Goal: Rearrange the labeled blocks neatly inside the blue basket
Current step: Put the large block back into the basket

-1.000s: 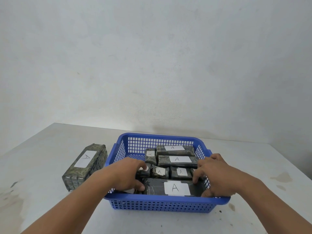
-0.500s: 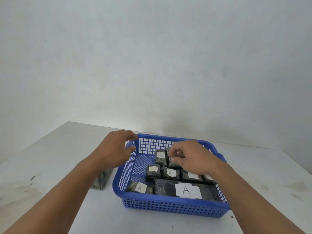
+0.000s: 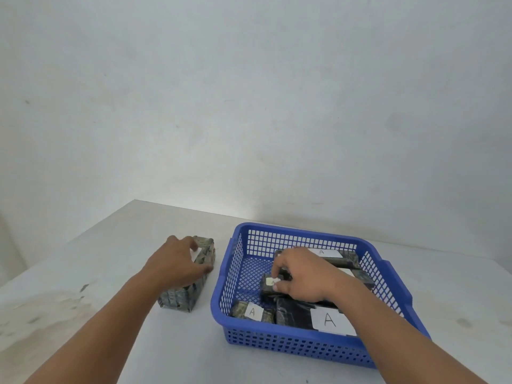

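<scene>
A blue mesh basket (image 3: pixel 235 273) stands on the table at centre right and holds several dark patterned blocks with white "A" labels. My right hand (image 3: pixel 300 274) reaches into the basket, its fingertips pinching a small block (image 3: pixel 268 288) near the middle. A large block (image 3: pixel 297 314) with a big label lies along the front wall, a small one (image 3: pixel 250 311) at the front left, a long one (image 3: pixel 336 257) at the back. Outside, left of the basket, a long block (image 3: pixel 182 297) lies on the table, and my left hand (image 3: pixel 177 266) closes over its far half.
The grey table (image 3: pixel 83 314) shows stains at the left and at the right near the basket. A plain wall rises behind the table's far edge. The table's left edge runs diagonally from the back toward the near left.
My left hand has left the basket's rim and come down onto the long block outside. My right hand has moved from the back blocks to the small block in the middle.
</scene>
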Demonstrator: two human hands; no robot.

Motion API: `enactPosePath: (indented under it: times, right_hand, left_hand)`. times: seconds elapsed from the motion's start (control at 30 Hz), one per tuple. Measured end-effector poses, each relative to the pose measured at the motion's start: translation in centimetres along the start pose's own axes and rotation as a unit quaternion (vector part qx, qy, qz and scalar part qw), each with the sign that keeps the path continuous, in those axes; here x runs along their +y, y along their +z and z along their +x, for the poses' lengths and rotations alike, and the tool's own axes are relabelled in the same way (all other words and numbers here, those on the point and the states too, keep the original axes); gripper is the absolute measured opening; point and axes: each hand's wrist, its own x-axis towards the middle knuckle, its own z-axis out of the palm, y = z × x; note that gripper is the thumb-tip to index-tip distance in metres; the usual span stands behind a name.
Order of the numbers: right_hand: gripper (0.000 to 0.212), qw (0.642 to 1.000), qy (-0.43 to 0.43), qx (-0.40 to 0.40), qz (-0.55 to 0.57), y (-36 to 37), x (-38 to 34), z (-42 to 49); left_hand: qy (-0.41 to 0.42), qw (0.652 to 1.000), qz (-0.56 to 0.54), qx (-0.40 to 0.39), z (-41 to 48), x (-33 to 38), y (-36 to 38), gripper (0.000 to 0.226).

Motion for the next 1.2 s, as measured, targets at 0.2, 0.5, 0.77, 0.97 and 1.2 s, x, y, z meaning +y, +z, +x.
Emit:
enactPosePath:
  times: [0.2, 0.5, 0.77, 0.97, 1.2]
  right_hand:
    - [0.008, 0.997, 0.004, 0.044, 0.056, -0.2, -0.5, 0.2]
    - [0.015, 0.958, -0.037, 0.162, 0.233, -1.8, -2.6, 0.6]
    - [0.015, 0.967, 0.007, 0.190, 0.167, -2.4, -1.5, 0.3]
    - [0.021, 0.999, 0.009, 0.048, 0.008, -0.6, -0.1, -0.5]
    - [0.032, 0.997, -0.016, -0.020, -0.067, 0.8, 0.4, -0.2]
  left_hand:
    - [0.000, 0.998, -0.031, 0.050, -0.2, -0.1, 0.3, 0.055]
    - [0.134, 0.938, -0.181, 0.263, -1.7, 4.6, -4.2, 0.066]
    - [0.176, 0.922, -0.227, 0.260, -2.6, 8.6, -2.5, 0.064]
    - [0.158, 0.942, -0.215, 0.204, -2.3, 9.2, 0.1, 0.062]
    - [0.130, 0.958, -0.181, 0.178, -2.0, 9.5, 1.7, 0.059]
